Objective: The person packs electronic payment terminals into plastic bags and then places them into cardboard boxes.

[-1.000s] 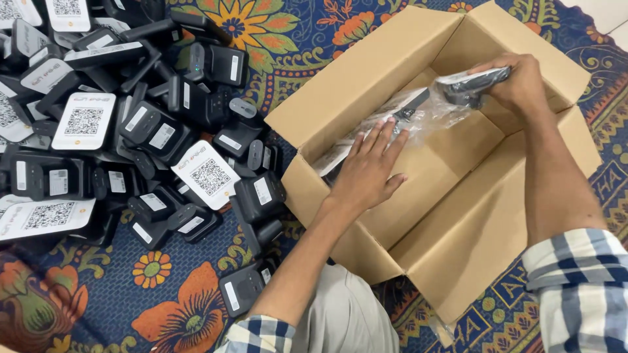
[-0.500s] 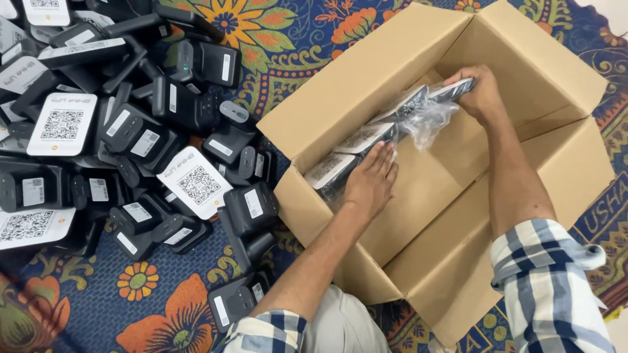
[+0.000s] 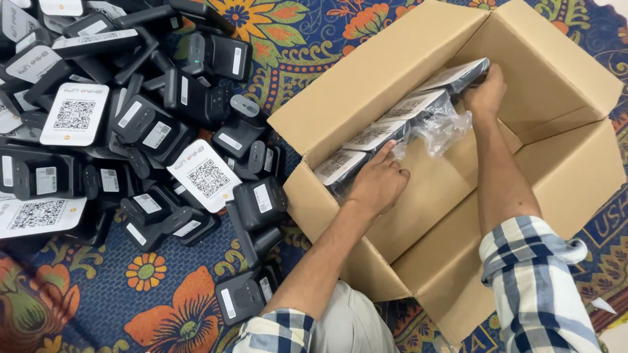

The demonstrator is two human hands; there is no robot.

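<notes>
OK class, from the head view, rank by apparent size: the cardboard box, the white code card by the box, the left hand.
1. Cardboard box, by far.
2. White code card and left hand: alike, so unranked.

A dark blue floor cloth [image 3: 294, 46] with orange and yellow flowers fills the frame under even light, a pale floor strip [image 3: 618, 333] at lower right.

One open brown cardboard box [image 3: 418, 65] holds a row of four plastic-wrapped black devices with white code cards [image 3: 399, 121], two bare hands reach into it, and dozens more black devices [image 3: 163, 124], too many to count, lie heaped beside it.
</notes>
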